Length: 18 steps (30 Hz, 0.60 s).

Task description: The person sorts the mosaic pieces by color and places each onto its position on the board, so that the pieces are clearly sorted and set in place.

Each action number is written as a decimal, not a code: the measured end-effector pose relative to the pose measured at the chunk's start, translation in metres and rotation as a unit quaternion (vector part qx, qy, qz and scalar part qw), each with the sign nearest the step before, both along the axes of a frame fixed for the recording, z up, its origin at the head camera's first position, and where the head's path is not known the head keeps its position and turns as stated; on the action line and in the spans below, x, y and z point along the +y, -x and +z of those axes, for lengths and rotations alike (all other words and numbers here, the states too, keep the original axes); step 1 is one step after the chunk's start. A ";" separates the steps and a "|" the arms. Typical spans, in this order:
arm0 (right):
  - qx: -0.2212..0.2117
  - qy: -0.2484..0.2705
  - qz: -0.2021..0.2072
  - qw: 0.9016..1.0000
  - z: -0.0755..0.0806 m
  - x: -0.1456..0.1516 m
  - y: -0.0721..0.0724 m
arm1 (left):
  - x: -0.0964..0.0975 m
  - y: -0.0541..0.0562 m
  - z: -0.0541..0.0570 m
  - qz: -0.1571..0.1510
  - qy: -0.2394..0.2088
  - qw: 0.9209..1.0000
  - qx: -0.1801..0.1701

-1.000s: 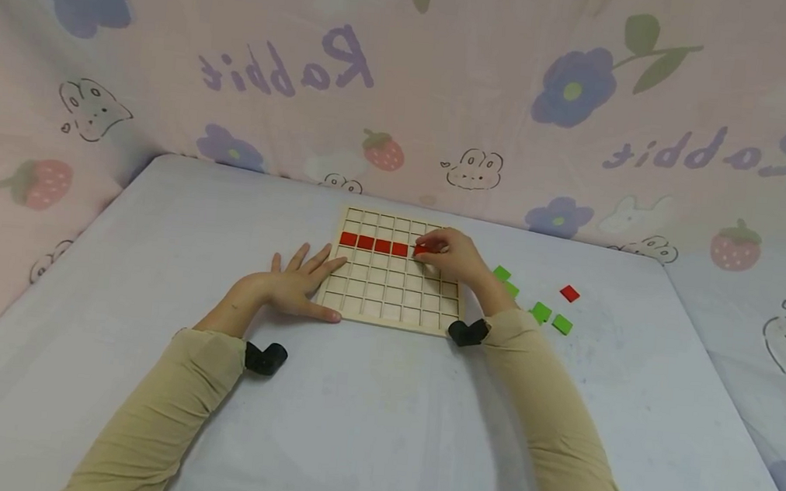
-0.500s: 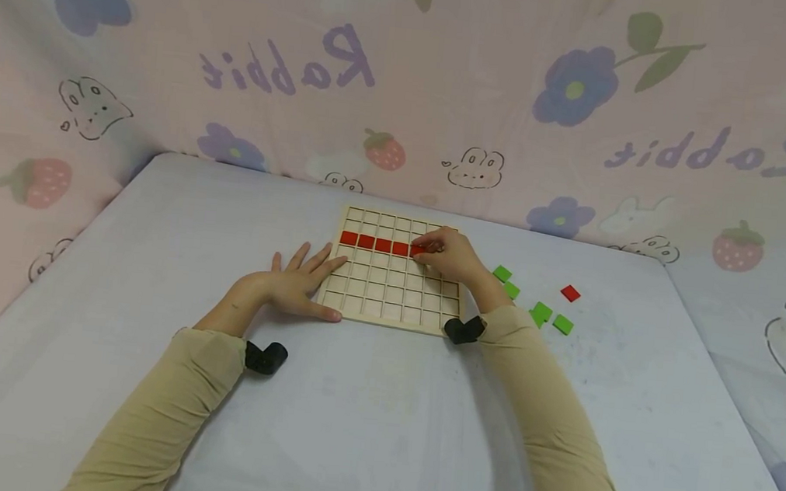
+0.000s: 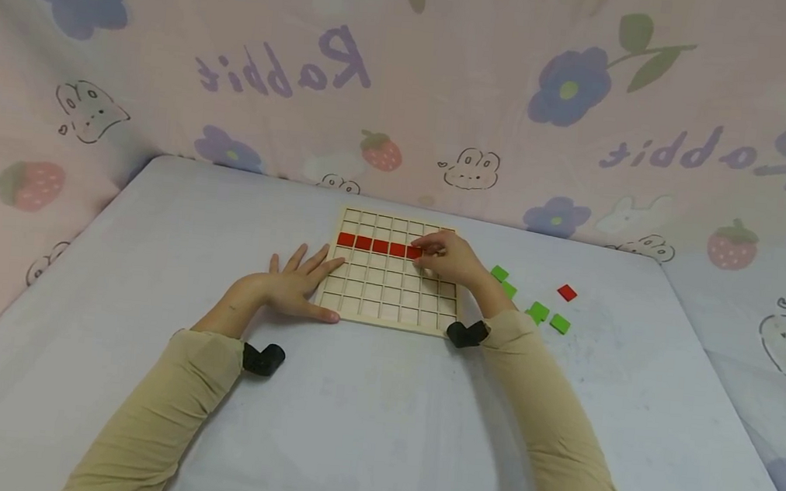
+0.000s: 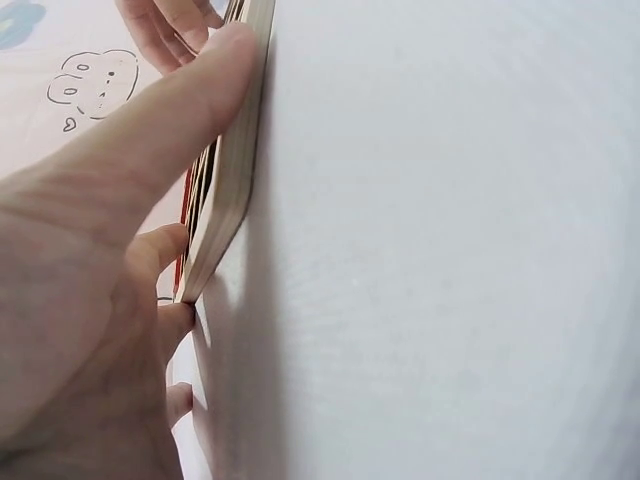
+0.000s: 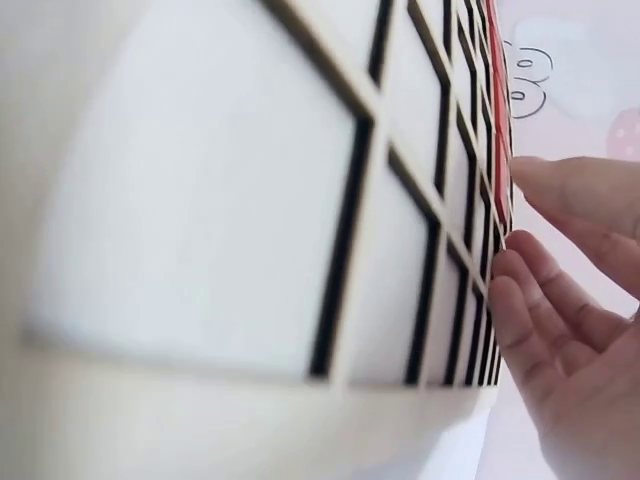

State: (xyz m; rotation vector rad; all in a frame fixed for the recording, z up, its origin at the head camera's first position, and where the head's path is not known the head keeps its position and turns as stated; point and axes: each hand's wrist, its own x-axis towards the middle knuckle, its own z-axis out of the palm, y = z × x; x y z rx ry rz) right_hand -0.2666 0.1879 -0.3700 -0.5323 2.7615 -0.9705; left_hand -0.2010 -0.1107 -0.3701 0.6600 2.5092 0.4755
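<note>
A pale wooden grid board (image 3: pixel 371 307) lies on the table, with a row of several red square tiles (image 3: pixel 380 246) set in its cells. My left hand (image 3: pixel 287 289) is spread at the board's left side, its thumb and index finger resting on the edge; the left wrist view shows the thumb (image 4: pixel 150 150) along the rim. Over the right end of the red row is my right hand (image 3: pixel 456 260), its fingertips touching the last tile or the grid beside it. In the right wrist view these fingers (image 5: pixel 522 320) are slightly bent and apart, with no tile visible between them.
Several green tiles (image 3: pixel 559 323) are scattered on the white table (image 3: pixel 363 422) to the right of the board. A single red tile (image 3: pixel 567 293) lies farther right. A pink patterned cloth (image 3: pixel 407 83) hangs behind the table.
The fifth red tile, earlier pinched by my right hand and slightly askew, now lies in line with the row. The right fingers have eased off it; the left hand stays put.
</note>
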 end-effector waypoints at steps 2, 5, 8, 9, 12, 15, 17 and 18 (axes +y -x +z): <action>-0.006 0.010 -0.009 1.000 0.002 0.003 -0.003 | 0.000 -0.001 0.001 0.000 -0.001 1.000 0.000; -0.007 0.024 -0.028 0.999 0.006 0.010 -0.008 | 0.001 -0.001 0.002 0.002 -0.002 1.000 -0.001; -0.001 0.025 -0.040 0.999 0.007 0.017 -0.011 | 0.001 0.000 0.001 0.002 -0.004 1.000 0.001; 0.001 0.023 -0.045 0.999 0.007 0.020 -0.012 | 0.001 0.000 0.001 0.001 -0.004 1.000 0.001; 0.005 0.015 -0.050 0.999 0.008 0.027 -0.013 | 0.001 0.000 0.001 0.002 -0.003 1.000 0.004; 0.007 0.019 -0.059 0.998 0.007 0.034 -0.014 | 0.001 0.001 0.001 0.002 -0.003 1.000 0.004; 0.012 0.020 -0.063 0.998 0.007 0.039 -0.016 | 0.001 0.000 0.001 0.001 -0.005 1.000 0.003; 0.013 0.022 -0.067 0.997 0.007 0.042 -0.016 | 0.000 0.000 0.000 0.000 -0.005 1.000 0.004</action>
